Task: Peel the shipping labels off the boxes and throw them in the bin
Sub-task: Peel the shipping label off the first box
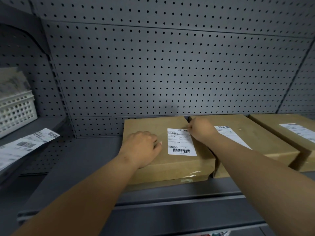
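Three brown cardboard boxes stand in a row on a grey metal shelf (95, 150) backed by a perforated panel (170, 74). The left box (144, 125) carries a white shipping label (180, 142) flat on its top face, lying between the two hands. The left hand (142, 147) rests palm-down on the box top just left of the label, fingers bent toward the label's left edge; whether the fingertips touch the label cannot be told. The right hand (199, 129) sits at the label's upper right corner with fingers curled onto it, apparently pinching that corner; the fingertips are hidden under the knuckles, so the exact hold is not visible. The middle box (255, 143) bears a second label (226, 132), largely covered by the right forearm. The right box (276, 121) is cut off by the frame edge, its label (296, 131) partly shown and blurred. On the neighbouring shelf at left lie loose labels (25, 147), print illegible, beside a white lattice basket (15, 111) cut off at the edge.
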